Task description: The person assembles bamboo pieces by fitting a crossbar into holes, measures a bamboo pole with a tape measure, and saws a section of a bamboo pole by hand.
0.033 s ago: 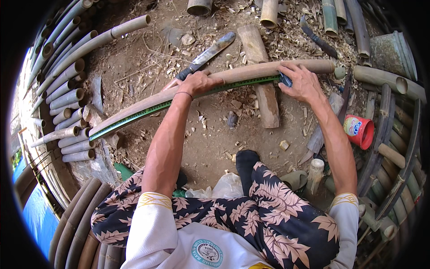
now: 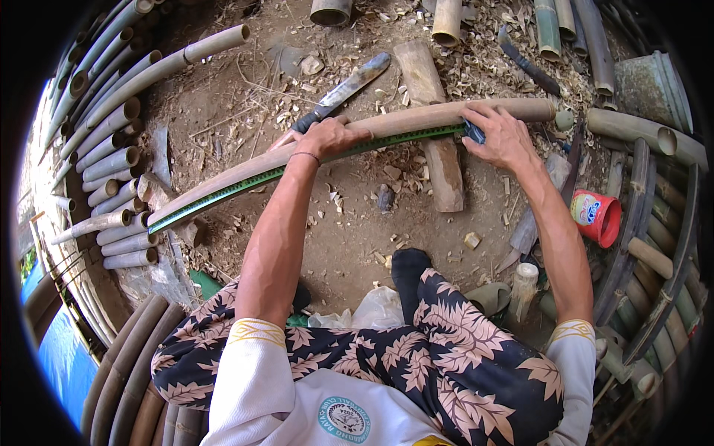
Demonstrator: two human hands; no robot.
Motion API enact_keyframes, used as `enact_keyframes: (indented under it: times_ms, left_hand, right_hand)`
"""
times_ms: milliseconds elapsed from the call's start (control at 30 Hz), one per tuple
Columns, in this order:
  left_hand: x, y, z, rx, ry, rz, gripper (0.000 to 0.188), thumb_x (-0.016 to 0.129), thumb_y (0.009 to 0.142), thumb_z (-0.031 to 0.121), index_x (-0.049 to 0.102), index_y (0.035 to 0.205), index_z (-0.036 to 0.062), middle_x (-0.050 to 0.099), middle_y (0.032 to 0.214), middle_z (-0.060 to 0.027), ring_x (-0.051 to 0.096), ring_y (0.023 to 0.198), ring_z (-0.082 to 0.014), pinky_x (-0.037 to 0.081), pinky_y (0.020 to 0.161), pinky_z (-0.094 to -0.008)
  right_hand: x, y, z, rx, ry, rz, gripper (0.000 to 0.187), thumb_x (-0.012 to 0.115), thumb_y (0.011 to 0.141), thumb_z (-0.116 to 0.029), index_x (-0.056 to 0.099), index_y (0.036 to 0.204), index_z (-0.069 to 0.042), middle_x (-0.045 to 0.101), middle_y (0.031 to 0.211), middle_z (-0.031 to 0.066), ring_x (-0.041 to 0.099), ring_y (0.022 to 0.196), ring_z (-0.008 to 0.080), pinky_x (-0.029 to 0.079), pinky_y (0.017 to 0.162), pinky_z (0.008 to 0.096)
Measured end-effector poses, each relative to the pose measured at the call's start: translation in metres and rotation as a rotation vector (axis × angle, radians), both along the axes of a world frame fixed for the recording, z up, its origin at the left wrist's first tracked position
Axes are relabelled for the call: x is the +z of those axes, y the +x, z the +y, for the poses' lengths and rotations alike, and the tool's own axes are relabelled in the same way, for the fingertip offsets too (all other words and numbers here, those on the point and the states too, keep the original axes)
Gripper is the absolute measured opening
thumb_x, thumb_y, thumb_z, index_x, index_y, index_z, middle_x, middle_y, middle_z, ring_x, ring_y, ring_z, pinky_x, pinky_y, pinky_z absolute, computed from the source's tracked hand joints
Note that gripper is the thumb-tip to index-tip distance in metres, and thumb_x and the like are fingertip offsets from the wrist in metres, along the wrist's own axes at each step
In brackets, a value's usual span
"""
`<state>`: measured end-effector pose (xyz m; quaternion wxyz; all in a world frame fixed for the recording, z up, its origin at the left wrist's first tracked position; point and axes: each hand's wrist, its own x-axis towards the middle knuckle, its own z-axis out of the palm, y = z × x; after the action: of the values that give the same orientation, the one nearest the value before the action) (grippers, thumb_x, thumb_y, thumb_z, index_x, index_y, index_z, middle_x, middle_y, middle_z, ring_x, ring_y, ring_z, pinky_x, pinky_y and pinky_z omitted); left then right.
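One long bamboo pole (image 2: 416, 117) spans left to right in my head view, beyond the knees, crossing over a wooden block (image 2: 446, 182). I see the left hand (image 2: 327, 139) curled closed over its middle; the right hand (image 2: 504, 139), near the right end, grips a dark tape case (image 2: 474, 134), with green measuring tape (image 2: 216, 201) along the pole's near side. I judge the pole stiff, fairly light if hollow, and apt to roll, so I favour a mid-length grip; the tape looks springy, best held by its case.
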<state>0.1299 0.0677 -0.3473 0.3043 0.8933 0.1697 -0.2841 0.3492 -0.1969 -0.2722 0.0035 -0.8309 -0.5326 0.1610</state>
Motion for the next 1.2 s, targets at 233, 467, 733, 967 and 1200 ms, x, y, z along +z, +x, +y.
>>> enact_keyframes:
  times_ms: [233, 467, 733, 967, 1200]
  left_hand:
    - [-0.012, -0.006, 0.006, -0.363, 0.145, -0.157, 0.032, 0.046, 0.095, 0.014, 0.054, 0.124, 0.0268, 0.058, 0.113, -0.0198, 0.064, 0.097, -0.0373, 0.052, 0.081, -0.0421]
    - [-0.013, -0.007, 0.005, -0.361, 0.141, -0.192, 0.032, 0.046, 0.094, 0.013, 0.053, 0.122, 0.0263, 0.057, 0.108, -0.0182, 0.064, 0.095, -0.0378, 0.052, 0.08, -0.0425]
    - [-0.099, -0.037, 0.019, 0.006, 0.147, -0.15, 0.027, 0.048, 0.093, 0.019, 0.056, 0.117, 0.025, 0.058, 0.109, -0.0184, 0.064, 0.096, -0.0372, 0.051, 0.081, -0.0437]
    - [-0.04, -0.013, 0.012, -0.261, 0.16, -0.211, 0.039, 0.051, 0.09, 0.014, 0.057, 0.124, 0.0316, 0.061, 0.116, -0.0162, 0.065, 0.102, -0.0355, 0.054, 0.085, -0.0421]
    - [-0.037, -0.014, 0.013, -0.277, 0.158, -0.332, 0.042, 0.057, 0.079, -0.002, 0.061, 0.115, 0.0201, 0.063, 0.099, -0.0164, 0.065, 0.091, -0.0364, 0.054, 0.082, -0.0401]
  right_hand:
    - [0.002, 0.001, 0.003, 0.007, -0.015, 0.013, 0.055, 0.071, 0.08, -0.033, 0.059, 0.131, -0.016, 0.057, 0.135, 0.0071, 0.059, 0.113, 0.0331, 0.049, 0.097, 0.0433]
    - [0.001, 0.0, 0.002, 0.013, -0.013, 0.002, 0.055, 0.07, 0.08, -0.035, 0.058, 0.131, -0.017, 0.056, 0.135, 0.0068, 0.059, 0.113, 0.033, 0.049, 0.097, 0.0429]
    - [0.002, -0.007, 0.005, 0.061, -0.031, -0.055, 0.055, 0.067, 0.08, -0.037, 0.058, 0.131, -0.017, 0.059, 0.132, 0.0055, 0.06, 0.11, 0.0282, 0.054, 0.091, 0.0428]
    - [0.022, -0.106, -0.022, 0.139, -0.5, 0.537, 0.053, 0.061, 0.085, -0.044, 0.06, 0.121, -0.005, 0.066, 0.102, 0.0104, 0.059, 0.092, 0.0203, 0.057, 0.068, 0.0375]
    - [-0.006, -0.154, -0.113, -0.171, -0.28, 0.551, 0.087, 0.063, 0.08, -0.044, 0.027, 0.15, -0.008, 0.063, 0.109, 0.0243, 0.062, 0.099, 0.0366, 0.053, 0.082, 0.0475]
